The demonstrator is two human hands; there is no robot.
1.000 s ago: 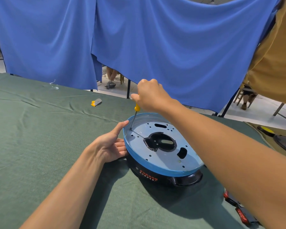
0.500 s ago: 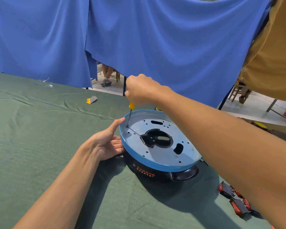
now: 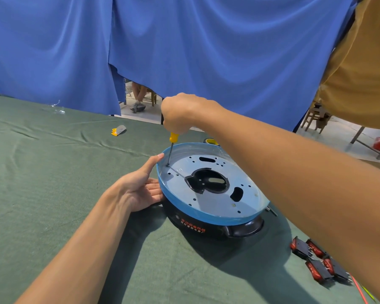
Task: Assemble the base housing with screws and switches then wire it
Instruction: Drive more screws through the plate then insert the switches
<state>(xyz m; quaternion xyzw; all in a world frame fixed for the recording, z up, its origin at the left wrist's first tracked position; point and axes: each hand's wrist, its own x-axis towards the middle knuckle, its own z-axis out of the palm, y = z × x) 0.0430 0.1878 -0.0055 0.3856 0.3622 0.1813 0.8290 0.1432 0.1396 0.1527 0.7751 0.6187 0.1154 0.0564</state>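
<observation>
Housing: the round base housing [image 3: 208, 224], glossy black plastic with red lettering, sits right of centre on wrinkled green cloth [image 3: 53, 205], capped by a flat, perforated metal plate [image 3: 217, 202] with a blue-filmed rim.
Tool: a screwdriver [image 3: 173, 138], yellow handle and thin steel shaft, stands nearly upright, tip down in a hole at the plate's far-left edge.
Right hand: the right hand [image 3: 180, 113] is clenched over the handle.
Left hand: the left hand [image 3: 138, 189], fingers straight, presses against the housing's side.
Switches: red-and-black rocker switches [image 3: 318, 269] lie clustered near the right forearm.
</observation>
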